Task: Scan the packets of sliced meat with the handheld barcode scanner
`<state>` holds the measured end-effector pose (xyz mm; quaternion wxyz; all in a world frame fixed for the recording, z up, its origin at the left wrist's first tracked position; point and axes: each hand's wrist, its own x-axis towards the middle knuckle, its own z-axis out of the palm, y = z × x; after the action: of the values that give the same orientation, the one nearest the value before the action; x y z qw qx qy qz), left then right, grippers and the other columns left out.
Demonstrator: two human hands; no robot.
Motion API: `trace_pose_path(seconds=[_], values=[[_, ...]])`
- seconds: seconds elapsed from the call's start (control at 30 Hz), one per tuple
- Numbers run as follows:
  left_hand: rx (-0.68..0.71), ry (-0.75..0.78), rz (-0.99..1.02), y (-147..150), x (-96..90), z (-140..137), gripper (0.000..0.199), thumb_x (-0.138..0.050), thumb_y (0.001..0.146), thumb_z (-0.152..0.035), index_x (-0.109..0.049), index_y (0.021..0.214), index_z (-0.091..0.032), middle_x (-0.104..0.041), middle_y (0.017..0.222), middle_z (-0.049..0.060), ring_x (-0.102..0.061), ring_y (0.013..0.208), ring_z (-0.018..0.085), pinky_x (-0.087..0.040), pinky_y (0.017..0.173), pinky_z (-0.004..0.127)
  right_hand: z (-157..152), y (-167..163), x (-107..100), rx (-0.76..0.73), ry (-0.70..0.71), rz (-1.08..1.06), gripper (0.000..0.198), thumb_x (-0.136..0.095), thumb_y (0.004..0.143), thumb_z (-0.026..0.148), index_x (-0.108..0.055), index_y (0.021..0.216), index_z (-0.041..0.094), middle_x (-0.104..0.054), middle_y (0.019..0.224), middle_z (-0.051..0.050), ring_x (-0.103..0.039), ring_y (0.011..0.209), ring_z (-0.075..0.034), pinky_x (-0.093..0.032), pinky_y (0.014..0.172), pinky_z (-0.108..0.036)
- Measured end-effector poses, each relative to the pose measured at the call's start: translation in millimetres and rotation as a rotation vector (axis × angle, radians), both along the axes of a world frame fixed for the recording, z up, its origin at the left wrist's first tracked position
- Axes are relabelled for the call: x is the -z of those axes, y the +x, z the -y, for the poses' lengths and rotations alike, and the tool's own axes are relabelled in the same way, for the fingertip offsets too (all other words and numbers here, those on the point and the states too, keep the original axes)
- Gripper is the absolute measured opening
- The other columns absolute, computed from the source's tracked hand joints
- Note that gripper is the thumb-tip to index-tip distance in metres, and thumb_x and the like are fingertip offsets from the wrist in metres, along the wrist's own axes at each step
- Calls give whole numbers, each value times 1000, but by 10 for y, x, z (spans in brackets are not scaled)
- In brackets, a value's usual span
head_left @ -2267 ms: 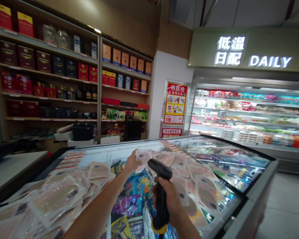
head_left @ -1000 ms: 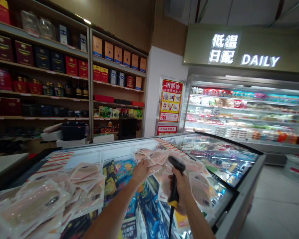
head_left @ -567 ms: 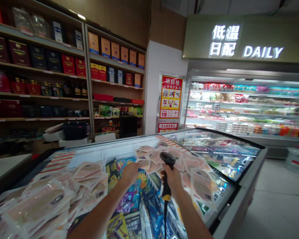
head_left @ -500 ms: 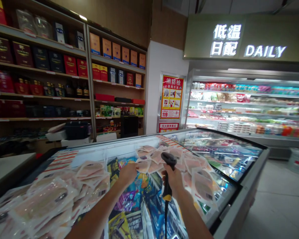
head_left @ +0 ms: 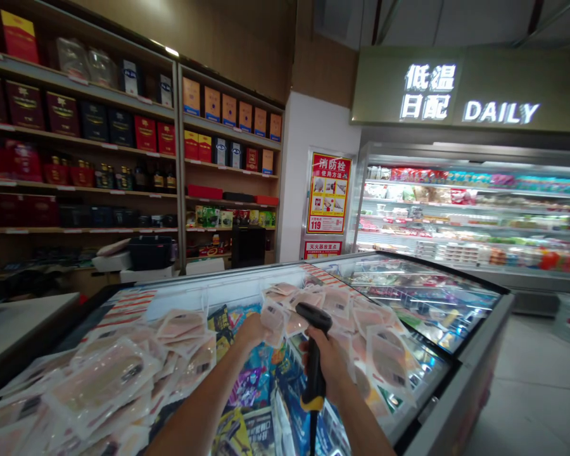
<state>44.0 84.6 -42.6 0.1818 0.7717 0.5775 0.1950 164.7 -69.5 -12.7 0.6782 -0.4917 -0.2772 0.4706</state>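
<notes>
My right hand (head_left: 330, 361) is wrapped around the handle of a black and yellow barcode scanner (head_left: 315, 370), its cord hanging down. The scanner's head leans to the left, towards a flat clear packet (head_left: 274, 318). My left hand (head_left: 251, 329) pinches that packet by its left edge and holds it tilted up; the fingertips are partly hidden. Behind it and to the right, more flat pinkish packets (head_left: 384, 351) lie spread over the freezer glass. A larger heap of similar packets (head_left: 104, 377) is on the left side.
Colourful bags (head_left: 251, 386) fill the open part of the chest freezer (head_left: 479, 354). Shelves of boxes and bottles (head_left: 95, 120) stand at the back left. A lit refrigerated display (head_left: 475, 215) is at the right, and a white counter (head_left: 23, 323) at the left edge.
My left hand has raised the packet so that its face shows more. The scanner has come closer and its head has turned towards the packet. The whole view has shifted slightly.
</notes>
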Motion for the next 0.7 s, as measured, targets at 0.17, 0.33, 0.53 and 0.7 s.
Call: trace_pose_path(seconds=[0.17,0.33,0.53,0.7], values=[[-127,-31,428,-20,71,-29,17,-51,63,-23,-58,76,-13,-63,68,2,-57,61,13,-37,47,19,106,-93,-56,-150,33,-105,32,-53,62,46,-47,72,16,-56,51,1,-46,35,-8,-36,31,-19],[-143,-25,494,-34,93,13,17,-49,66,-22,-56,79,-15,-63,71,1,-56,61,11,-37,48,17,141,-193,-167,-189,59,-126,31,-53,62,45,-47,72,16,-54,49,3,-46,34,-8,-36,31,-19],[-172,58,341,-109,26,17,18,-48,66,-26,-56,79,-17,-64,74,2,-58,68,13,-37,50,18,169,-230,-233,-196,92,-73,29,-51,64,44,-48,71,15,-54,49,3,-45,33,-8,-36,30,-20],[-247,131,132,-344,-173,12,19,-48,63,-28,-53,77,-16,-63,81,6,-58,76,18,-37,56,21,101,-106,-195,-41,47,68,29,-54,61,42,-48,67,15,-53,47,2,-45,31,-9,-35,29,-20]])
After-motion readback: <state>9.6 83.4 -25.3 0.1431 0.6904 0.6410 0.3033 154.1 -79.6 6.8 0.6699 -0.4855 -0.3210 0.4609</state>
